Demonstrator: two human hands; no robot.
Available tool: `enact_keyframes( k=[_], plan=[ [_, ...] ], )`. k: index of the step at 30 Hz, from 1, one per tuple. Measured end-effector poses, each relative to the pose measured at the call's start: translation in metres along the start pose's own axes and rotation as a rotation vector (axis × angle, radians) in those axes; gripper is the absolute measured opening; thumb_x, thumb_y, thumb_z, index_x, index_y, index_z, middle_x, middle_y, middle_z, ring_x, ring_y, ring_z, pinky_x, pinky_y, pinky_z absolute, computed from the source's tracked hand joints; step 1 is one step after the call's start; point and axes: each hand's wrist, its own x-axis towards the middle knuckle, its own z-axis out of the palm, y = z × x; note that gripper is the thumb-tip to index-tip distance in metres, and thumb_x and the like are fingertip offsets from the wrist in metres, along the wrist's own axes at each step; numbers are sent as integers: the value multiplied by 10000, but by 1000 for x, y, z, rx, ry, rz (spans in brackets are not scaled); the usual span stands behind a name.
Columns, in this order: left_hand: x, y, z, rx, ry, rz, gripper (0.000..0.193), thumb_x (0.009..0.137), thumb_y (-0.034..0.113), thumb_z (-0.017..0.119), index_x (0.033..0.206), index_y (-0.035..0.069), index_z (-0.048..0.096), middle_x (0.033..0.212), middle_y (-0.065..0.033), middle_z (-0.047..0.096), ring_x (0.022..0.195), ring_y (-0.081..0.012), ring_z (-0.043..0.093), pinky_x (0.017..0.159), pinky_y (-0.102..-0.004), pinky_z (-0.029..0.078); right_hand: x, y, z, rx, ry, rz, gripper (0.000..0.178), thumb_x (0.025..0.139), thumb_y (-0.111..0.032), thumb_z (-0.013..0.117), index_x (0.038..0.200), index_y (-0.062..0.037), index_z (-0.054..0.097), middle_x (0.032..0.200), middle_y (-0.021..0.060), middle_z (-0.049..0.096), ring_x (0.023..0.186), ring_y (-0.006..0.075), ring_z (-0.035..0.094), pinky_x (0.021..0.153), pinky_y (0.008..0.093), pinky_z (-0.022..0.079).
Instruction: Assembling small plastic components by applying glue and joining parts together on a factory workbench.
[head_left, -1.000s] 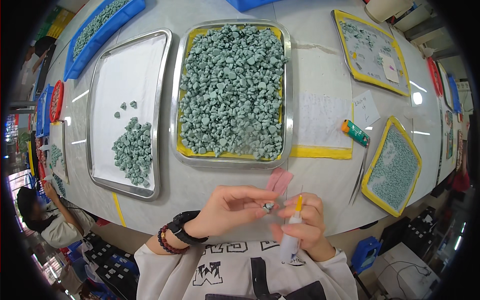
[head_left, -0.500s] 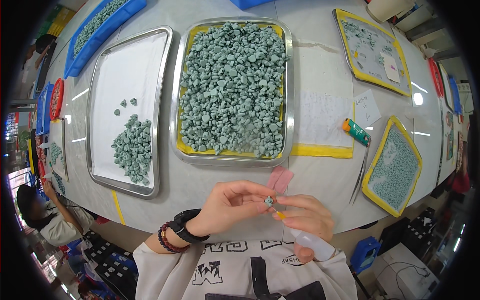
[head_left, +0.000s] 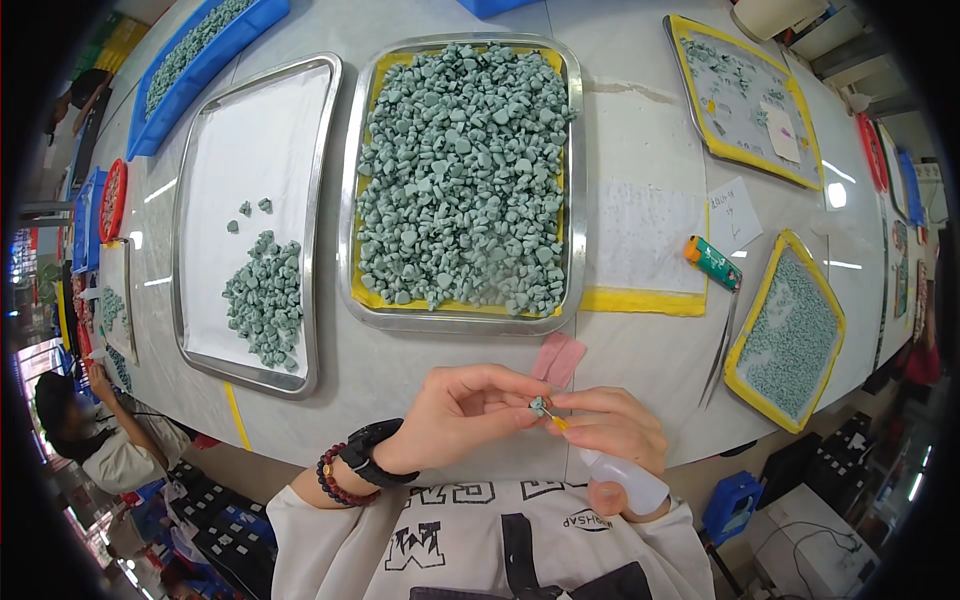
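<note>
Between thumb and fingertips, my left hand pinches a small grey-green piece in front of my chest. My right hand grips a translucent white squeeze bottle with a thin needle tip on a yellow base. The needle's point is at the piece, and the right fingertips are close beside it. Just beyond the hands is a metal tray heaped with similar grey-green pieces. A white-lined metal tray to the left carries a smaller pile of pieces.
A pink cloth scrap lies just past my hands. To the right are a green lighter, tweezers and a yellow-edged tray of small pieces. A blue bin stands far left. Another person sits at the left.
The needle tip shows more plainly against the piece, and my right thumb has shifted slightly on the bottle. Both hands stay in nearly the same place.
</note>
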Motion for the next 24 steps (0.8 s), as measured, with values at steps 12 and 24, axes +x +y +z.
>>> enact_keyframes(
  k=[12,24],
  plan=[
    [-1,1,-1,-3,2,-18,229,853,-62,579,1082,-63,597,1009,-130,645,920,-157,633,829,-276,519,-2,0,1,49,26,4,454,953,-436,399,959,-5,540,756,143,644,832,351,660,670,414,523],
    [-2,2,0,75,65,-6,217,837,-56,598,1054,-55,594,1004,-136,644,909,-184,641,813,-295,531,0,-2,-14,-49,13,-45,424,900,-416,538,997,-3,559,807,147,641,885,348,644,714,418,515]
  ],
)
